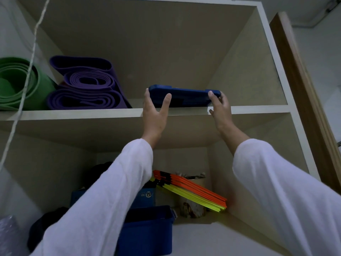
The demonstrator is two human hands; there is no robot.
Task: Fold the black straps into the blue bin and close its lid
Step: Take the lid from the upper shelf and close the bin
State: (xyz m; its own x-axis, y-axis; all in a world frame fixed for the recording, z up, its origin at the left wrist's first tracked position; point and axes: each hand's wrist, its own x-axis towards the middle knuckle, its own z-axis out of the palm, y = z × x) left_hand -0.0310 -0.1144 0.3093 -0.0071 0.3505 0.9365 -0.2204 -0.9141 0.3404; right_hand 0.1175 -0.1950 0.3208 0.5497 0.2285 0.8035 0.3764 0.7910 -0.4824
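— Where is the lid?
— The blue lid (184,97) sits on the upper shelf (258,109), at its front edge, held between both hands. The left hand (154,115) has its thumb across the lid's front face and its fingers (147,95) around the left end. The right hand (220,109) clasps the right end, one fingertip on the top corner and the rest behind it.

— So both are grasping?
— Yes, both are closed lightly on the lid's ends, not clenched.

— And the bin?
— The blue bin (147,233) stands far below the fingers on the lower shelf, open, partly behind the left white sleeve (103,200). Whether the black straps lie in it I cannot tell.

— What else lies nearby?
— Left of the left fingers, on the same upper shelf, lie purple rolled mats (84,85) and a green one (20,84). Below the right fingers, a stack of orange and yellow flat pieces (193,193) leans beside the bin.
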